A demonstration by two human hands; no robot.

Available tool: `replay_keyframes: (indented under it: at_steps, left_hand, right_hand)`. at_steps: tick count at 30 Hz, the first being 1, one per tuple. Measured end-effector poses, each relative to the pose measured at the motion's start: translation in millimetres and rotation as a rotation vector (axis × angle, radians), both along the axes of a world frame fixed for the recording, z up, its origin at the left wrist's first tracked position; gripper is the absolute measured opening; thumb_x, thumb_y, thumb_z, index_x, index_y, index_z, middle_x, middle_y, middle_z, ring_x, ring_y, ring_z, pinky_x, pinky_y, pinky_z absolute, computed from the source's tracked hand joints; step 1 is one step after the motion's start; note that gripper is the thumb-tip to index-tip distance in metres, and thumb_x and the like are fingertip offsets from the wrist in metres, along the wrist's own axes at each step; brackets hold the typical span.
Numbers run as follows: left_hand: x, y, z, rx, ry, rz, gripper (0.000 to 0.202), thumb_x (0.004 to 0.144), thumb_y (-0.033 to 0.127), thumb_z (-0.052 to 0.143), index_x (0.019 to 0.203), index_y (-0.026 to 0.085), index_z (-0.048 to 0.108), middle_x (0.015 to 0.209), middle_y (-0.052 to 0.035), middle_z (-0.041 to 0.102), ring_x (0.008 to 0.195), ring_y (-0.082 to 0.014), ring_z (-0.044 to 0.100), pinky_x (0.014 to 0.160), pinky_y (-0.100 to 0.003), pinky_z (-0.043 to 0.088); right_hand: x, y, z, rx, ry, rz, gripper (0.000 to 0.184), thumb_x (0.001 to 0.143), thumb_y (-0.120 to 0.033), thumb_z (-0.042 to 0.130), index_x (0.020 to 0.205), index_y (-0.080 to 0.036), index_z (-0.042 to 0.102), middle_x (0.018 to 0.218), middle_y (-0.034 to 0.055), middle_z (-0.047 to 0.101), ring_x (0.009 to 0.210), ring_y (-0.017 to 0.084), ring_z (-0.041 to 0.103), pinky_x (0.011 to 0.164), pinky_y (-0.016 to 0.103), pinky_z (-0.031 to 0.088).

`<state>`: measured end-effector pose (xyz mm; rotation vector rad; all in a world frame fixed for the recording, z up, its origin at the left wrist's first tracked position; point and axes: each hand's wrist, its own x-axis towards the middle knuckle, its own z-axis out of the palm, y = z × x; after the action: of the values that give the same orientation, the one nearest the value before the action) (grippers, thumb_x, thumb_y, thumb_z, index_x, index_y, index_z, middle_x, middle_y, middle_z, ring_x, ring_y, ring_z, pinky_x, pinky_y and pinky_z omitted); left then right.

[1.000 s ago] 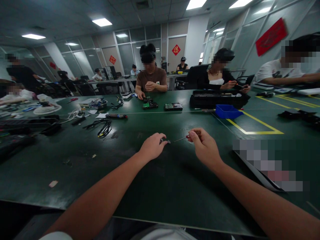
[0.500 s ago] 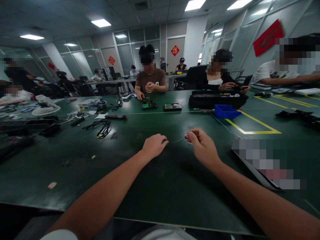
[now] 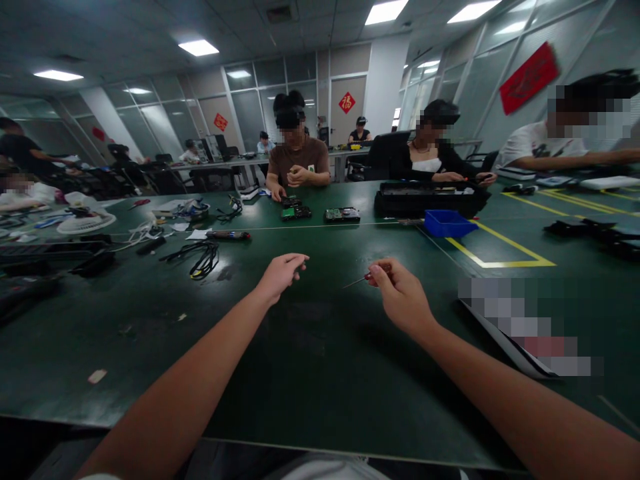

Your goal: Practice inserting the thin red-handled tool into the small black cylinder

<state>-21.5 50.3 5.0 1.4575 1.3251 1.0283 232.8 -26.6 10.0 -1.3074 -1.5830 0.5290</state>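
Note:
My left hand hovers above the green table, left of the screwdriver tip. Its fingers are partly stretched and loosely bent toward the right, with nothing visible in them. My right hand is closed around the reddish handle of a thin screwdriver, its metal shaft pointing left and slightly down. A gap separates the shaft's tip from my left hand. Beyond both hands lie a hard drive and a green circuit board.
A blue bin stands by yellow tape; a black case is behind it. Coiled black cable and a second screwdriver-like tool lie left. A blurred-out flat sheet is at right. Co-workers sit across the table.
My left hand has moved left and slightly away from me, off from the screwdriver tip, and its fingers have straightened somewhat. My right hand keeps its grip on the screwdriver, nearly still.

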Motion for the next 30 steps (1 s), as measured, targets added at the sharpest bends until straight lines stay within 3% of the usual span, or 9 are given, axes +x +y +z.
replay_keyframes:
  at_steps: [5,10,14,19,26,30]
  left_hand:
    - [-35.8,7.3,14.2,-0.071,-0.163,0.128,0.038,0.073,0.034,0.078,0.106,0.015,0.072,0.085,-0.0058,0.06,0.055,-0.0073,0.048,0.041,-0.018,0.024]
    - [-75.4,9.4,25.9,-0.023,-0.247,0.248,0.03,0.078,0.032,0.071,0.1,0.012,0.071,0.083,-0.0042,0.056,0.054,-0.0068,0.047,0.039,-0.016,0.025]
    - [-115.2,4.4,33.1,-0.031,-0.309,0.421,0.015,0.081,0.021,0.062,0.091,0.01,0.064,0.079,-0.0028,0.055,0.053,-0.0085,0.048,0.038,-0.019,0.026]
    - [-169.0,-18.2,44.6,-0.017,-0.301,0.592,0.006,0.087,0.013,0.053,0.089,0.011,0.058,0.08,-0.0021,0.055,0.057,-0.0091,0.05,0.043,-0.019,0.031]
    - [-235.6,-55.9,65.1,0.035,-0.247,0.885,0.015,0.09,0.008,0.042,0.081,0.013,0.053,0.072,-0.0006,0.053,0.057,-0.0092,0.048,0.048,-0.019,0.035]
    - [-270.3,-78.2,68.8,0.054,-0.175,0.945,0.016,0.085,0.005,0.043,0.078,0.014,0.055,0.065,0.0017,0.053,0.055,-0.0084,0.048,0.052,-0.018,0.037]
  right_hand:
    - [0.4,2.4,-3.4,0.008,0.005,0.003,0.029,0.097,-0.047,0.047,0.095,-0.022,0.061,0.085,0.0058,0.072,0.081,0.023,0.069,0.075,0.038,0.05]
    - [1.6,3.7,-6.1,0.014,-0.008,-0.007,0.03,0.098,-0.047,0.047,0.096,-0.022,0.062,0.084,0.0053,0.071,0.08,0.023,0.069,0.073,0.037,0.049]
    - [2.1,3.8,-6.2,0.011,0.001,-0.003,0.029,0.098,-0.047,0.047,0.096,-0.022,0.062,0.085,0.0058,0.072,0.081,0.023,0.069,0.075,0.038,0.05]
    - [1.6,3.2,-4.9,-0.004,0.006,0.012,0.028,0.097,-0.047,0.048,0.096,-0.022,0.061,0.085,0.0052,0.071,0.081,0.023,0.069,0.074,0.037,0.05]
    - [1.3,3.5,-4.9,-0.013,0.004,0.026,0.029,0.097,-0.048,0.047,0.095,-0.022,0.061,0.086,0.0053,0.071,0.082,0.022,0.069,0.075,0.037,0.051]
    - [1.7,4.2,-6.3,-0.014,0.004,0.027,0.03,0.097,-0.048,0.048,0.095,-0.022,0.062,0.086,0.0055,0.071,0.081,0.022,0.069,0.075,0.038,0.051]
